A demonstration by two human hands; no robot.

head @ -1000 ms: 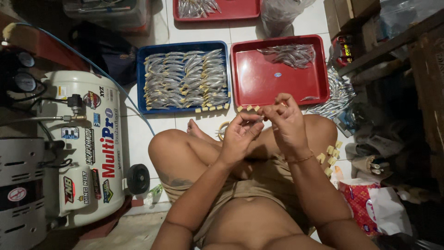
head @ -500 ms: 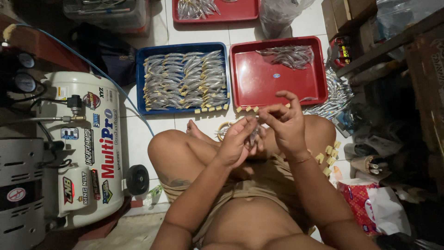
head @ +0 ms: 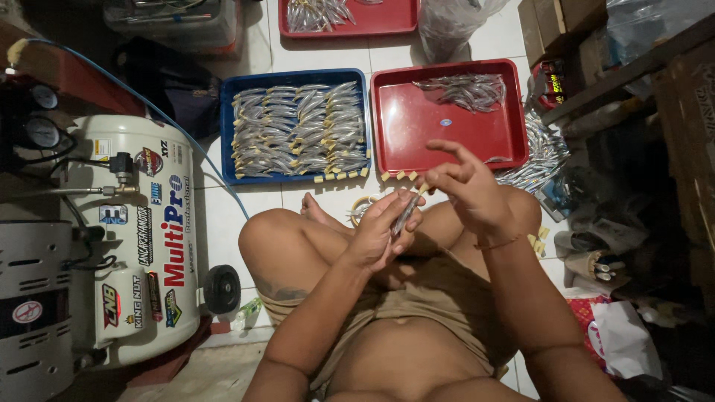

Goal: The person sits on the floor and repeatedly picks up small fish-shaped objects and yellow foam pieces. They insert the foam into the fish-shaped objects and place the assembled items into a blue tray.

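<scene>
The person sits cross-legged on the white tiled floor, both hands raised just above the knees. The left hand is curled around a slim silvery fish-shaped piece, which runs slanted from the palm up past the fingertips. The right hand meets it at the top end — thumb and forefinger pinched on a small yellow tip, the other fingers fanned out wide.

Just beyond the hands, a short row of yellow foam bits lies on the tiles along the near edges of two trays. The blue tray is packed with neat rows of the same silvery pieces, yellow ends showing. Beside it, touching or nearly so, the red tray is mostly bare, with a loose heap of silvery pieces at its far side. More of them spill in a pile on the floor to the right.

Off to the left stands a white air compressor with a blue hose — and farthest away, another red tray.
</scene>
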